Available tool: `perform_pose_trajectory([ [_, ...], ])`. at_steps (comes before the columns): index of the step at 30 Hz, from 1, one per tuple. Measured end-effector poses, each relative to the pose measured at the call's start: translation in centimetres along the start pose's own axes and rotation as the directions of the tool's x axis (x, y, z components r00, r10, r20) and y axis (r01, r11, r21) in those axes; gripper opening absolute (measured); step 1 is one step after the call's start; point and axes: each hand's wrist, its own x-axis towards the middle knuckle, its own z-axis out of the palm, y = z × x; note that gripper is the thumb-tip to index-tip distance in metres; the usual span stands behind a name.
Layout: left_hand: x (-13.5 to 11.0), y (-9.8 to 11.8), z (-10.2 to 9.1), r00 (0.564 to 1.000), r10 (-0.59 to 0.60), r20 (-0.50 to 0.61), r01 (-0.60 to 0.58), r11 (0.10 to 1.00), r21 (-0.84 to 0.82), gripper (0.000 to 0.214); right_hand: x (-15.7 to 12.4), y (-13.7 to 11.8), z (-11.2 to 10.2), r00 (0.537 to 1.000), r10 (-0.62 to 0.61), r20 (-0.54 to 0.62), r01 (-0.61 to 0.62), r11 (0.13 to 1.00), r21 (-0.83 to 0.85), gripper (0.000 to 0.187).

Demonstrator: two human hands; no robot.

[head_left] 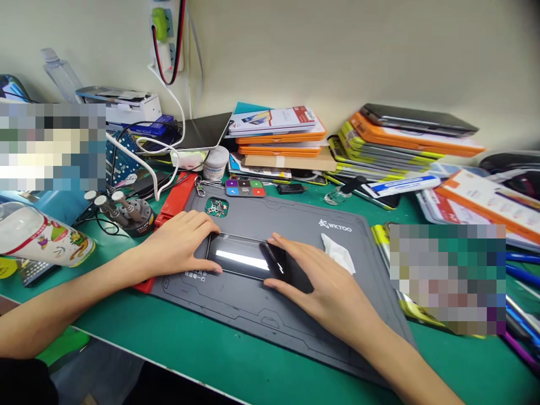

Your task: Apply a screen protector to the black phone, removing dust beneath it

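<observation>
A smartphone (238, 257) with a glossy black screen lies lengthwise on the grey repair mat (253, 306), reflecting a bright strip of light. My left hand (179, 244) grips its left end, thumb on the near edge and fingers on the far edge. At the right end, my right hand (327, 278) holds it the same way, thumb and fingers on opposite long edges. A crumpled white tissue (338, 254) rests just beyond my right hand. Small metal parts (217, 208) sit in the mat's recess past my left fingers.
Stacked boxes (276, 132) and a pile of orange and yellow packages (405, 143) line the wall. A screwdriver holder (137, 216) and a patterned cup (46, 236) stand left. White cables (139, 154) trail down there. A marker (405, 185) lies at the back right.
</observation>
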Motion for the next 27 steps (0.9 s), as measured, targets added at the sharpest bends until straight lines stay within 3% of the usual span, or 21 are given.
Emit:
perform_pose_trajectory([
  [11, 0.01, 0.30, -0.08, 0.999, -0.046, 0.009, 0.046, 0.998, -0.033, 0.080, -0.22, -0.03, 0.05, 0.999, -0.036, -0.030, 0.035, 0.999, -0.019, 0.067],
  [16, -0.01, 0.11, 0.19, 1.000, 0.002, -0.002, -0.002, 1.000, 0.006, 0.072, -0.18, -0.12, -0.07, 1.000, -0.006, -0.015, 0.006, 1.000, -0.001, 0.065],
  [27, 0.07, -0.16, 0.52, 1.000, -0.012, 0.009, 0.012, 1.000, -0.021, 0.074, -0.31, -0.20, -0.22, 0.998, 0.054, 0.028, -0.055, 0.998, 0.036, 0.068],
])
